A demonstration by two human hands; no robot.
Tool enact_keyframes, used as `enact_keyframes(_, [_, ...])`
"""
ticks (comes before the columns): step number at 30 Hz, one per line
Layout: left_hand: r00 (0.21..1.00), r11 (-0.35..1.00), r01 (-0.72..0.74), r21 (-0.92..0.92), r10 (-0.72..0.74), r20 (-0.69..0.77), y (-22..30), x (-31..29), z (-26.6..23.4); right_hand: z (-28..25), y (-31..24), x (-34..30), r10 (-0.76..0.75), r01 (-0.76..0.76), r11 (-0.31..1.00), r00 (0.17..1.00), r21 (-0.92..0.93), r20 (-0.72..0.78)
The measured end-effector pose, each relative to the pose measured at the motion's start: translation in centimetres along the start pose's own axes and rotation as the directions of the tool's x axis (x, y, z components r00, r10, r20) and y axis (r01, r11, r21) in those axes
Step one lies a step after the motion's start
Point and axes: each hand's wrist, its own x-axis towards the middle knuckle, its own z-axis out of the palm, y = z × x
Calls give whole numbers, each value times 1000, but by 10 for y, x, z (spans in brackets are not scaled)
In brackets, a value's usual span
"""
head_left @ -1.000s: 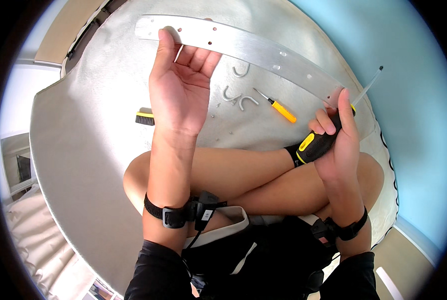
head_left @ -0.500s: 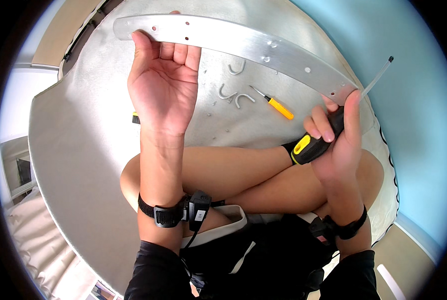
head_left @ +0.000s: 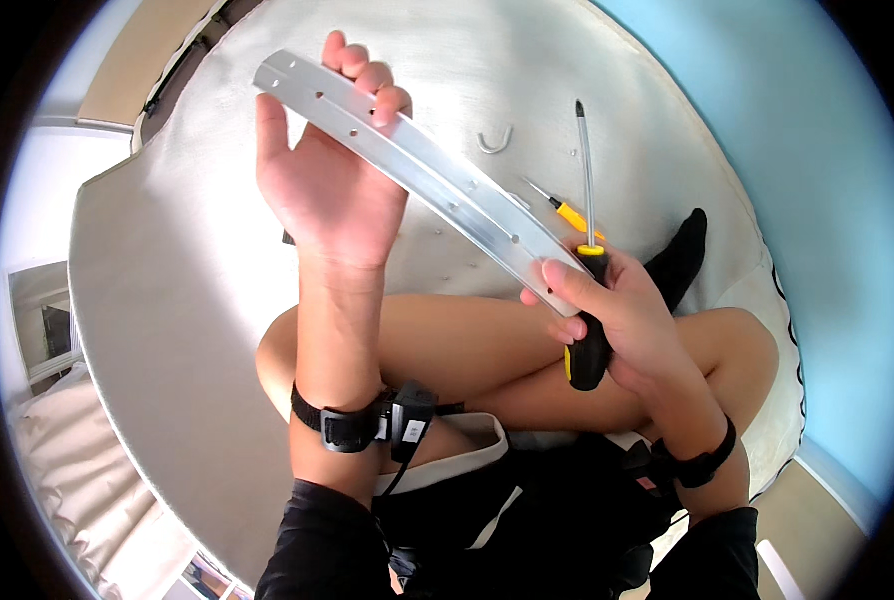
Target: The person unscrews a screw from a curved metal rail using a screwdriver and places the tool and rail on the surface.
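A long silver metal strip with several holes slants from upper left down to the right, its lengthwise ridge now showing. My left hand supports its far end from beneath, fingers curled over the far edge, thumb at the near edge. The thumb of my right hand presses on the strip's near end. That same hand also holds a black and yellow screwdriver, shaft pointing up and away. Beyond the strip lie a metal hook and a small orange-handled screwdriver, partly covered by my right hand.
Pale cloth covers the rounded surface where I sit. My crossed legs are below my hands, with a black-socked foot at right. A light blue wall borders the right side. A tiny screw-like piece lies beyond the strip.
The strip's right end has swung down and toward me, and the strip has rolled. My left fingers now curl over its edge. The large screwdriver has turned more upright.
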Motion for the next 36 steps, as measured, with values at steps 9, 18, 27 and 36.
enact_keyframes(9, [993,948,-115,297,109,36,-9,8,11,1,2,4,-56,48,996,994,-81,-97])
enact_keyframes(18, [981,629,85,773,-188,45,-32,-1,26,0,1,5,-107,97,991,987,-87,-119])
enact_keyframes(27, [928,566,168,807,-366,64,-33,-5,22,0,5,4,-104,99,993,991,-61,-87])
enact_keyframes(36, [954,564,175,807,-301,4,-33,-5,23,4,5,6,-122,123,992,988,8,-92])
